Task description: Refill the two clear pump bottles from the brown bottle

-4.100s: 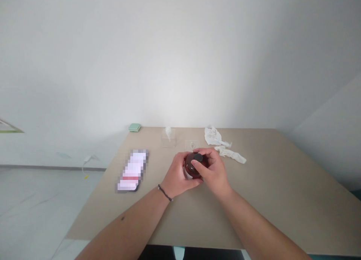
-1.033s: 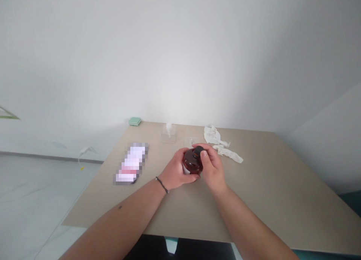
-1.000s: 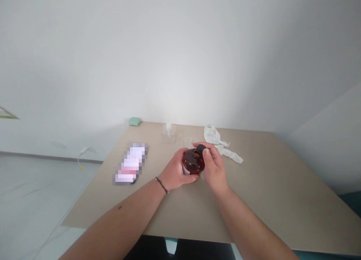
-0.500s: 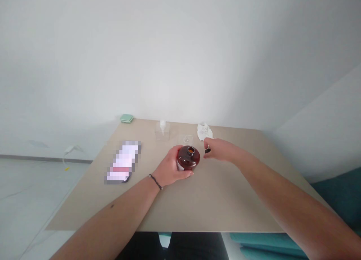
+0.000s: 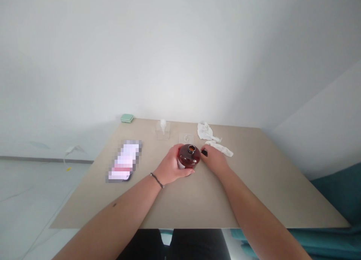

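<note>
A dark reddish-brown glass bottle [image 5: 188, 159] stands on the table with its round neck uncovered and a pale label low on its left side. My left hand [image 5: 172, 166] is wrapped around the bottle from the left, thumb along the near side. Just right of the bottle, my right hand [image 5: 214, 158] has its fingers curled round a small black cap [image 5: 204, 153]; part of the cap is hidden by the fingers. Beyond that hand lie a twisted strip of white tissue [image 5: 222, 148] and a crumpled white tissue [image 5: 205, 131].
Behind the bottle is a clear flat plastic piece [image 5: 183, 136]. A clear box with a white pump top [image 5: 163, 125] stands farther back. A phone [image 5: 124, 161] lies at the left, and a green case [image 5: 126, 118] sits at the far left corner by the wall.
My right hand has moved left and slightly nearer, up beside the bottle, with the black cap still in it. The tissue strip now shows behind it. My left hand stays on the bottle.
</note>
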Tool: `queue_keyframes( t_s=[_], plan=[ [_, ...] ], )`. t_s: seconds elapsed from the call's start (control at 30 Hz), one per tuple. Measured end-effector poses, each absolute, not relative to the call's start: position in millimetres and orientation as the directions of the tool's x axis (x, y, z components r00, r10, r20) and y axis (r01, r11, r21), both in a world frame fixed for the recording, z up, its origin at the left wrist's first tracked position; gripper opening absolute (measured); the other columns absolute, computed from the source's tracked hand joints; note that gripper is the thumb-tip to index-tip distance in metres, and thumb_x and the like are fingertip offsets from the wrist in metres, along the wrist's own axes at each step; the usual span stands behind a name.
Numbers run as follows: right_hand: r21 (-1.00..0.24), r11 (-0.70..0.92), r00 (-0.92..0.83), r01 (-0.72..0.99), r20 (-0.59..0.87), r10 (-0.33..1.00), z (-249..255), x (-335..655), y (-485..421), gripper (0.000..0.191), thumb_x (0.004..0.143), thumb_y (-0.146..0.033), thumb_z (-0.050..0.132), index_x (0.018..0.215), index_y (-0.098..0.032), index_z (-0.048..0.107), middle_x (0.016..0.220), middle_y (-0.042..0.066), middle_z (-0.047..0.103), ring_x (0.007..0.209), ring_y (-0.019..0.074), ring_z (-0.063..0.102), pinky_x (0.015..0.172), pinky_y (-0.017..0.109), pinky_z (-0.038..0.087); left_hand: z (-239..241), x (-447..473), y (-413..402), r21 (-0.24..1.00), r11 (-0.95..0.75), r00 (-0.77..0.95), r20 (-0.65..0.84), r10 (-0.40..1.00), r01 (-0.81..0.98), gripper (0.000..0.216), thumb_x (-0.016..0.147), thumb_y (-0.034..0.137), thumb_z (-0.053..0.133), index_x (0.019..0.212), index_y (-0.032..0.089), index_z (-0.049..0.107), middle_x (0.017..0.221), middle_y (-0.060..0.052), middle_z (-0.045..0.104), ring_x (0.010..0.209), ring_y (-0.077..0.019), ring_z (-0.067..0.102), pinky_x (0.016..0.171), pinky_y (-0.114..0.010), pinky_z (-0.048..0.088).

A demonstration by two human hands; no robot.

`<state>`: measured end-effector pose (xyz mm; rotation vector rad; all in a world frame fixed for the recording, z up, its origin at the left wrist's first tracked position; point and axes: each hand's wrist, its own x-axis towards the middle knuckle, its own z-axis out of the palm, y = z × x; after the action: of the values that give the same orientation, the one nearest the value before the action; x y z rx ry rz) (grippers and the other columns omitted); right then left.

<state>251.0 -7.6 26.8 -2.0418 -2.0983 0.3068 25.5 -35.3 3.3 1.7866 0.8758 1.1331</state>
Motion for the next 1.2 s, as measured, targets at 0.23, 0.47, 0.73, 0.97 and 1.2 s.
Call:
queue_keyframes(
  t_s=[0.23, 0.47, 0.73, 0.97, 1.2],
  plan=[
    [-0.325, 0.036, -0.020, 0.945, 0.055, 0.998, 17.3, 256.2, -7.6, 0.022, 0.091, -0.039, 0.058, 0.103, -0.023, 0.067, 0.110, 0.008, 0.073, 0.100, 0.0267, 0.066, 0.079, 0.035, 0.045, 2.5, 25.1, -34.8, 0.917, -0.380, 0.355, 0.316, 0.880, 0.126, 0.083, 0.066, 0.039, 0.088, 0.134, 0.022, 0.042, 0.133, -0.015, 0.058, 0.124, -0.0345, 0.058, 0.110, -0.054, 0.042],
    [-0.356, 0.027, -0.014, 0.934, 0.039, 0.999, 15.9, 256.2, -7.4, 0.022, 0.089, -0.037, 0.061, 0.106, -0.024, 0.068, 0.115, 0.007, 0.072, 0.105, 0.0280, 0.066, 0.084, 0.037, 0.048, 1.4, 24.5, -36.7, 0.929, -0.353, 0.351, 0.297, 0.888, 0.108, 0.085, 0.065, 0.038, 0.088, 0.134, 0.021, 0.041, 0.133, -0.015, 0.057, 0.123, -0.0340, 0.058, 0.110, -0.052, 0.041],
    [-0.463, 0.104, -0.048, 0.880, 0.131, 0.990, 19.3, 261.3, -14.5, 0.032, 0.087, -0.036, 0.063, 0.115, -0.021, 0.067, 0.105, 0.009, 0.070, 0.098, 0.0278, 0.065, 0.086, 0.041, 0.049, 3.4, 25.4, -37.6, 0.938, -0.336, 0.353, 0.288, 0.890, 0.084, 0.085, 0.065, 0.042, 0.089, 0.133, 0.022, 0.041, 0.132, -0.014, 0.056, 0.122, -0.0334, 0.057, 0.109, -0.051, 0.041],
    [-0.797, 0.449, -0.181, 0.404, 0.411, 0.893, 22.3, 249.8, -33.9, 0.042, 0.091, -0.053, 0.057, 0.122, -0.026, 0.058, 0.090, 0.003, 0.062, 0.082, 0.0209, 0.060, 0.075, 0.036, 0.051, -0.2, 24.4, -35.4, 0.943, -0.328, 0.264, 0.330, 0.906, -0.053, 0.092, 0.067, 0.068, 0.078, 0.135, 0.022, 0.037, 0.131, -0.014, 0.055, 0.119, -0.0309, 0.057, 0.100, -0.045, 0.047],
    [-0.902, 0.428, -0.441, 0.062, 0.360, 0.822, 10.8, 229.0, -36.8, 0.091, 0.075, -0.067, 0.072, 0.146, -0.031, 0.028, 0.146, 0.014, 0.044, 0.135, 0.0334, 0.047, 0.112, 0.053, 0.037, 2.4, 27.3, -14.6, 0.982, -0.151, -0.091, 0.162, 0.983, 0.117, 0.042, 0.083, 0.037, 0.068, 0.117, 0.022, 0.051, 0.118, -0.009, 0.059, 0.091, -0.0177, 0.060, 0.073, -0.030, 0.051]
  ],
)
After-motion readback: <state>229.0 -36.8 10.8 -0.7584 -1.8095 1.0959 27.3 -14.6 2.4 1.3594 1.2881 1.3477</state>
